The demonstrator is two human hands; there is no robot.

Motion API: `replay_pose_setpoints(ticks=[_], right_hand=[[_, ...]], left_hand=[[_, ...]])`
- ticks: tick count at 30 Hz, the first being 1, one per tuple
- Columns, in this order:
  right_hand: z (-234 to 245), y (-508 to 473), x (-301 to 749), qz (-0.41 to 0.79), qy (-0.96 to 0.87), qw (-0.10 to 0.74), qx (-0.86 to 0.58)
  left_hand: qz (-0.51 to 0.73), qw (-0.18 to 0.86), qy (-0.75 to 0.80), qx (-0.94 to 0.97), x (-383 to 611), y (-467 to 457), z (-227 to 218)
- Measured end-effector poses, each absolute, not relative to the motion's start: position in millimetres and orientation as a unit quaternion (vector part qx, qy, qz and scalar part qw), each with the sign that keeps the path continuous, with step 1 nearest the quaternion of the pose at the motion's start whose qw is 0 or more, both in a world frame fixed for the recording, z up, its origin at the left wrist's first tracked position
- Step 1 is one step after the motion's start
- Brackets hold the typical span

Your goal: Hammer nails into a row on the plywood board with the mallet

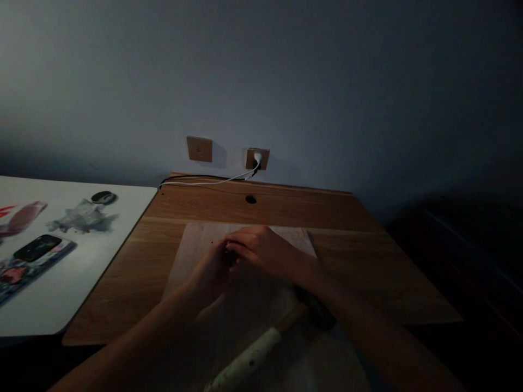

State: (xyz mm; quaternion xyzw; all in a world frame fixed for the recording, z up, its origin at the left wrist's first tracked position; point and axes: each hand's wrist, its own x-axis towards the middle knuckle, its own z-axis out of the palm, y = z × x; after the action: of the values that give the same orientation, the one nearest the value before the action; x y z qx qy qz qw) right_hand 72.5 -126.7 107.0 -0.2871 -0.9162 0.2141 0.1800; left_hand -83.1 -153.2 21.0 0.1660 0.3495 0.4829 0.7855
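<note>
Both my hands meet above a pale board on the wooden desk. My left hand [213, 268] is curled, with its fingertips close to those of my right hand. My right hand [261, 251] arches over from the right, its fingers bent and pressed together. Whatever lies between the hands is in dark shadow and cannot be made out. Below my right forearm rests a hammer [255, 353] with a pale grip and a dark head, partly covered by that arm. The pale board [194, 237] lies under the hands and the hammer.
The wooden desk [147, 261] meets the wall, where a white plug [257, 158] sits in a socket with cables trailing left. A white table [93, 261] adjoins at left, bearing a phone [37, 247], crumpled plastic [84, 216] and a round dark object [103, 197].
</note>
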Motion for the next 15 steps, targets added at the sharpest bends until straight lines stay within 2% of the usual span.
replay_pose_setpoints(ticks=[5, 7, 10, 12, 15], right_hand=[[114.6, -145.3, 104.0, 0.209, -0.863, 0.296, -0.352], [113.5, -153.7, 119.1, 0.205, -0.845, 0.314, -0.381], [107.5, -168.4, 142.0, 0.204, -0.82, 0.326, -0.424], [102.5, -180.4, 158.3, 0.217, -0.796, 0.332, -0.458], [93.3, -201.6, 186.7, 0.25, -0.736, 0.357, -0.518]], left_hand=[[0.43, 0.694, 0.431, 0.384, -73.4, -151.6, 20.7], [0.392, 0.586, 0.433, 0.561, -67.4, -149.1, 19.5], [0.301, 0.357, 0.372, 0.802, -62.0, -149.6, 15.4], [0.242, 0.238, 0.328, 0.882, -63.0, -153.0, 12.4], [0.186, 0.14, 0.283, 0.93, -73.8, -160.3, 11.8]])
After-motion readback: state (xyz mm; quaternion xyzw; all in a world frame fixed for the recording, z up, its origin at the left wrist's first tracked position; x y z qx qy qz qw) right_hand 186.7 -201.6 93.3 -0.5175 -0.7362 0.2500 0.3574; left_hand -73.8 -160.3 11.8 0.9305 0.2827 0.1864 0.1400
